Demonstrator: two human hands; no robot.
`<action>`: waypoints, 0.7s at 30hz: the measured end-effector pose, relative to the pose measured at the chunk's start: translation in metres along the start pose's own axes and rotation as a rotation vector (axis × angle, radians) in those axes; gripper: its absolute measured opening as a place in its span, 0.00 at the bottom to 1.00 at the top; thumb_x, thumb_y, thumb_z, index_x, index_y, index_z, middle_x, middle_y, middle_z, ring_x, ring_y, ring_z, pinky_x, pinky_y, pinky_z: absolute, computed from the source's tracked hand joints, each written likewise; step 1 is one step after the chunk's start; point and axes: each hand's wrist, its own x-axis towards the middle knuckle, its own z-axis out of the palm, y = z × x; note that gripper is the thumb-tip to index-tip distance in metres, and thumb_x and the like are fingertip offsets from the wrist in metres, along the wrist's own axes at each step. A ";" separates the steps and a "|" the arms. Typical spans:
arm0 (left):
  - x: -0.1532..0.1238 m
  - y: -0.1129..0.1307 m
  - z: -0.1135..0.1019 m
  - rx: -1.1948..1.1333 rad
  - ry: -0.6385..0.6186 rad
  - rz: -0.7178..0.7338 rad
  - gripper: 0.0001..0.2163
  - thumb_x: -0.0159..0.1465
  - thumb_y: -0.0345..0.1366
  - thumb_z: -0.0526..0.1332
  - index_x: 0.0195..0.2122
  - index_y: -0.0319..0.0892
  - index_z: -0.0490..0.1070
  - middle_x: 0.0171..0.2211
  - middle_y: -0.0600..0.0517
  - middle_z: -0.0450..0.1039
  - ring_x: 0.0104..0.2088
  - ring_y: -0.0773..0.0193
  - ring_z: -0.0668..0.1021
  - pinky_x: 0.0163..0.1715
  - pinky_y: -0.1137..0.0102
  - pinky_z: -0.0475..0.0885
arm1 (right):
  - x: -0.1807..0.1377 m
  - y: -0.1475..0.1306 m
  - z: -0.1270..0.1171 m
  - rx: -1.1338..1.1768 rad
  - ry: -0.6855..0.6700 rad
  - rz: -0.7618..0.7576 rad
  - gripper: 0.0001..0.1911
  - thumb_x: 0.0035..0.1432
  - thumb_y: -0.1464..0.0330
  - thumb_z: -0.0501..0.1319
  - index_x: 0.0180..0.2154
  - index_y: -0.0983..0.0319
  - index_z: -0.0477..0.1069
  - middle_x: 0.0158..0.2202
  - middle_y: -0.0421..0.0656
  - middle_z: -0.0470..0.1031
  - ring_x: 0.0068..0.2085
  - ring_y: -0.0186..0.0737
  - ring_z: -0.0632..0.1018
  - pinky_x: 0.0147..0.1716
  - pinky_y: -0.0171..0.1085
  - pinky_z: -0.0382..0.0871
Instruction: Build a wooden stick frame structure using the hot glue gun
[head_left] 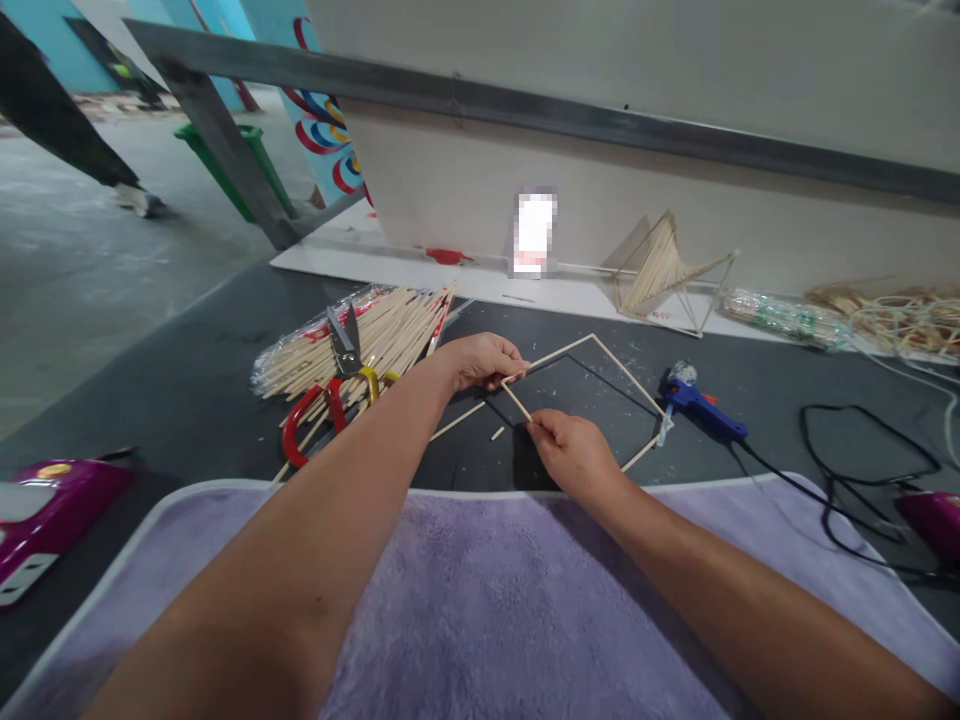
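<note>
My left hand (484,360) is closed, pinching the upper end of a thin wooden stick (516,401) where it meets a stick frame (611,365) lying on the dark floor. My right hand (574,452) is closed on the lower end of that same stick. The frame is an open angular outline of thin sticks, reaching right toward a blue glue gun (701,403). A short stick offcut (497,433) lies just left of my right hand, and another loose stick (457,421) lies beyond it.
A plastic bag of sticks (390,335) lies at the left with red-handled scissors (330,400) on it. A finished stick model (664,270) stands by the wall. Black cable (862,470) loops at the right. A purple towel (487,600) covers my lap. A person's leg (67,120) is far left.
</note>
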 end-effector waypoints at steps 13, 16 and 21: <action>0.000 0.000 0.000 -0.008 -0.009 0.013 0.14 0.47 0.42 0.68 0.24 0.36 0.69 0.15 0.55 0.65 0.14 0.76 0.63 0.13 0.78 0.57 | 0.000 0.000 0.000 0.022 -0.001 -0.004 0.13 0.61 0.66 0.48 0.32 0.59 0.70 0.26 0.40 0.73 0.28 0.33 0.70 0.26 0.31 0.53; -0.001 0.000 0.000 -0.012 -0.011 0.009 0.13 0.48 0.41 0.67 0.23 0.36 0.69 0.15 0.55 0.64 0.13 0.76 0.63 0.13 0.78 0.57 | 0.000 0.001 0.000 0.022 -0.006 0.003 0.14 0.61 0.66 0.48 0.31 0.59 0.70 0.26 0.40 0.72 0.28 0.33 0.70 0.26 0.31 0.52; -0.002 0.002 0.002 -0.004 0.038 -0.017 0.12 0.48 0.40 0.68 0.23 0.36 0.69 0.14 0.55 0.64 0.13 0.76 0.62 0.13 0.78 0.57 | 0.000 0.001 0.000 0.006 0.000 -0.002 0.14 0.61 0.66 0.48 0.31 0.60 0.70 0.26 0.40 0.73 0.29 0.34 0.71 0.26 0.31 0.52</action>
